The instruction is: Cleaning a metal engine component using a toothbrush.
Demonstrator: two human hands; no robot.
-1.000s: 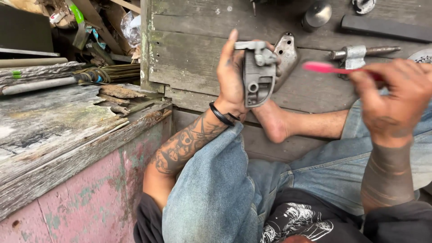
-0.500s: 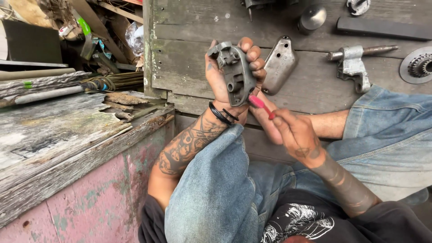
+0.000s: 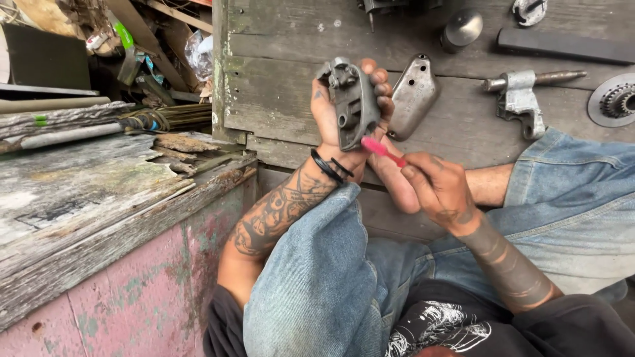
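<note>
Over the worn plank floor (image 3: 291, 99), the left hand (image 3: 344, 112) grips a grey metal casting (image 3: 352, 106), fingers curled tight round its edge, holding it upright above the knee. The right hand (image 3: 436, 188) pinches a pink-handled tool (image 3: 382, 151), tip at the casting's lower end. Cleaning step, it looks like; next calls for steady, short strokes.
</note>
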